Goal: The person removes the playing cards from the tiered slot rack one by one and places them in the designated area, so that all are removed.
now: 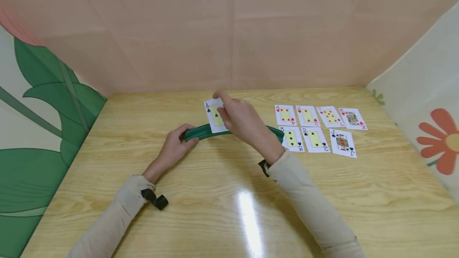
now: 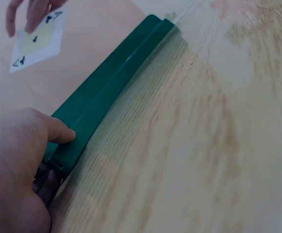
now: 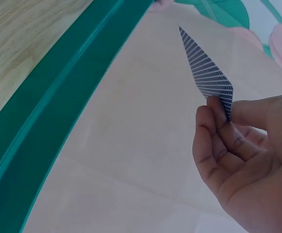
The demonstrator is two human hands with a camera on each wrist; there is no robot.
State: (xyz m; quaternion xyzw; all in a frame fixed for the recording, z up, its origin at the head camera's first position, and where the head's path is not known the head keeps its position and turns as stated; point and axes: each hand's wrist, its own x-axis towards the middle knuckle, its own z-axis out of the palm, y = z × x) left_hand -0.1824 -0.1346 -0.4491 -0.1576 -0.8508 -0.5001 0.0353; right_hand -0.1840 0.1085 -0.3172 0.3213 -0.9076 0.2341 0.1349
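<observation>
A curved green card holder (image 1: 201,131) with a lengthwise groove stands on the table. My left hand (image 1: 174,143) grips its left end, the thumb (image 2: 60,132) lying along the near face in the left wrist view. Above the holder, my right hand (image 1: 244,120) pinches an ace of clubs (image 1: 216,115) between thumb and fingers. The ace faces me in the head view; its striped back (image 3: 208,73) shows in the right wrist view. The right forearm hides part of the holder, whose right end (image 1: 276,133) reaches close to the three of spades (image 1: 293,139).
Two rows of face-up cards lie at the right: four of hearts (image 1: 285,115), two of hearts (image 1: 307,116), seven of diamonds (image 1: 329,117) and a red king (image 1: 353,119) behind; two of spades (image 1: 315,140) and jack of spades (image 1: 342,143) in front. A pink backdrop (image 1: 229,31) rises behind the table.
</observation>
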